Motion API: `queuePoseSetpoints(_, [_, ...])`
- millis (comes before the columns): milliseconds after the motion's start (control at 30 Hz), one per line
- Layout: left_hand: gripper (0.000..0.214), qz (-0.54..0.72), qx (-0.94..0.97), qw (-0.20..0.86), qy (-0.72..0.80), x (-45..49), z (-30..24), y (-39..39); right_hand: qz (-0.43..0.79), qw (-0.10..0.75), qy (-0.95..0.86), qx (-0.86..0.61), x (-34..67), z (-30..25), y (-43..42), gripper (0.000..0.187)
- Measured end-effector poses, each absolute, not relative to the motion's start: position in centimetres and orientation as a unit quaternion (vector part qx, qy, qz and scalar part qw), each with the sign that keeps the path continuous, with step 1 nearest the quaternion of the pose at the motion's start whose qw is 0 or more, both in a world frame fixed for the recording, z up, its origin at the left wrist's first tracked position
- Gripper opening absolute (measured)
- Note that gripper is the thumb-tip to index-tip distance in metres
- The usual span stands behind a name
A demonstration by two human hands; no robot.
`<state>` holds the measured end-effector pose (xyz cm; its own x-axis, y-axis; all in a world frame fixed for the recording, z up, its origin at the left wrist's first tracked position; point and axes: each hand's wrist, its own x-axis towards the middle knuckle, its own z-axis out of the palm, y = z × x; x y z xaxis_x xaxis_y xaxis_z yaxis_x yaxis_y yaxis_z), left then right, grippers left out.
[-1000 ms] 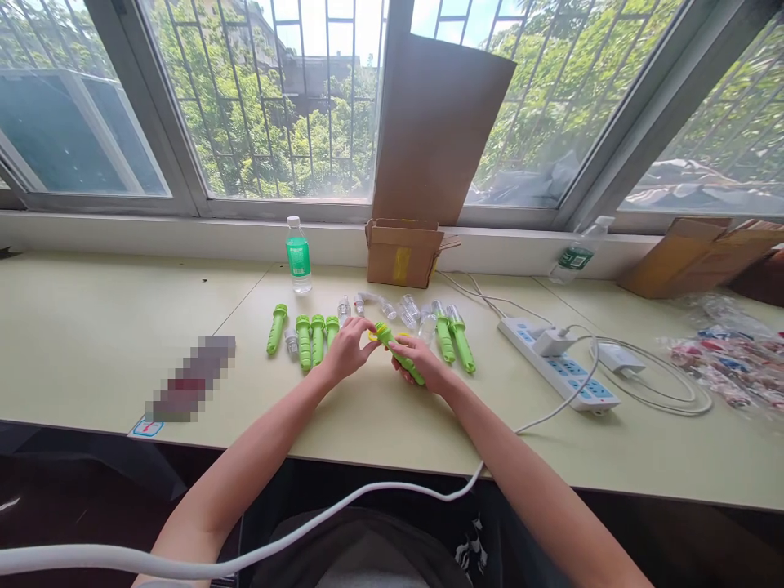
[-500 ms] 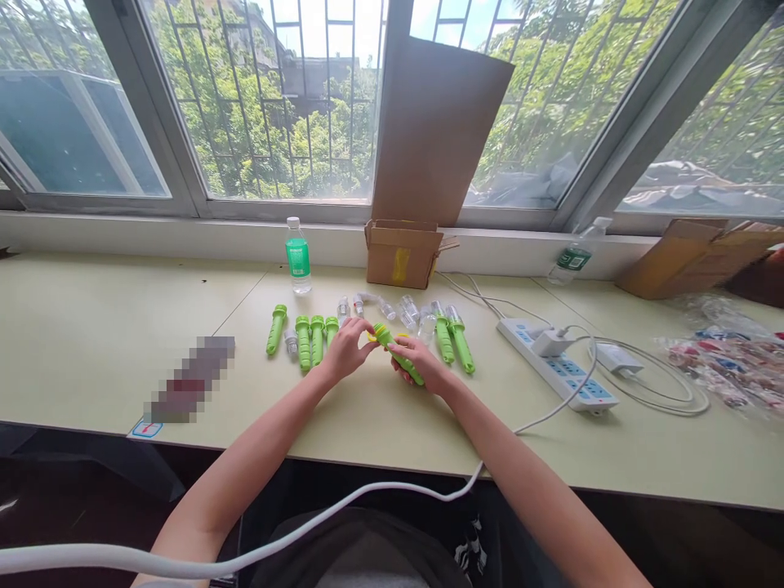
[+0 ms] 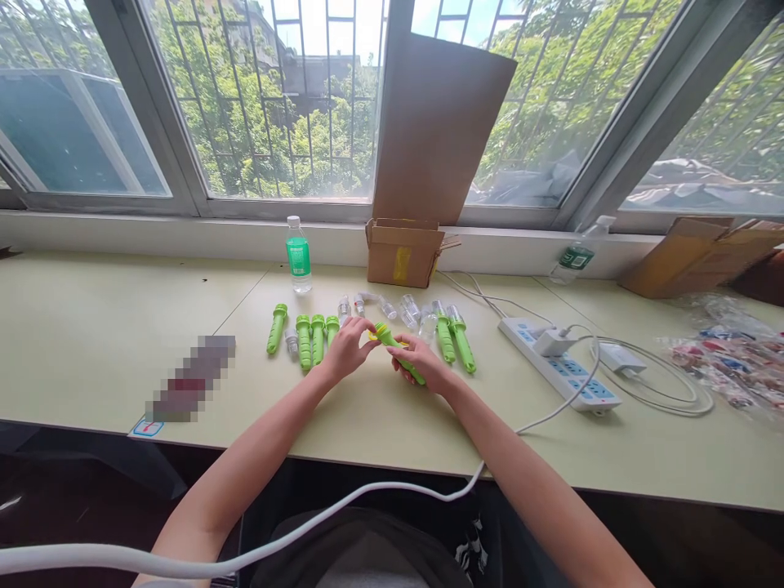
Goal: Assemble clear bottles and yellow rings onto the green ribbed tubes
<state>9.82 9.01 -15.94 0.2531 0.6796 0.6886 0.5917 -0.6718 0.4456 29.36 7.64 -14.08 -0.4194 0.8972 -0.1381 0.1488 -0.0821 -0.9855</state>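
Note:
My right hand (image 3: 422, 359) is wrapped around a green plastic tube-shaped handle (image 3: 404, 357), which tilts with its ribbed, threaded end up and to the left. At that end, the thumb and fingertips of my left hand (image 3: 348, 349) pinch in close. Yellow edges (image 3: 371, 336) show beside the tube's head; what they belong to is partly hidden. Left of my hands stand or lie several similar green handles (image 3: 303, 343), one of them (image 3: 277, 329) set apart. To the right, two green handles with clear tops (image 3: 461, 339) lie side by side. Clear plastic caps (image 3: 409, 310) are scattered behind my hands.
Behind the parts are a small cardboard box (image 3: 404, 255) and a water bottle (image 3: 299, 257). A power strip (image 3: 557, 365) with plugs and cables lies right, near bagged small items (image 3: 728, 363). A white cable (image 3: 367, 488) crosses before my body. A blurred object (image 3: 193, 380) lies left.
The view has shifted very slightly. Both hands stay at the same green handle, with hardly any visible movement of the fingers.

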Motion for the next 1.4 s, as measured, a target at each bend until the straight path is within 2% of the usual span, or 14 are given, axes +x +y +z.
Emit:
queuePoseSetpoints(367, [0.014, 0.461, 0.79, 0.043, 0.401, 9.72, -15.66, 8.88, 0.6, 0.326, -0.587, -0.435, 29.45, -14.34, 7.95, 0.043])
queuePoseSetpoints(567, [0.016, 0.46, 0.792, 0.036, 0.4, 9.84, -15.7, 8.98, 0.6, 0.33, -0.589, -0.429, 29.49, -14.44, 8.13, 0.036])
queuePoseSetpoints(1100, [0.015, 0.457, 0.791, 0.049, 0.404, 9.82, -15.66, 8.89, 0.641, 0.309, -0.586, -0.387, 29.7, -14.9, 8.39, 0.04])
queuePoseSetpoints(1400, [0.011, 0.452, 0.791, 0.056, 0.409, 9.76, -15.48, 8.85, 0.626, 0.303, -0.611, -0.379, 29.69, -14.73, 8.23, 0.042])
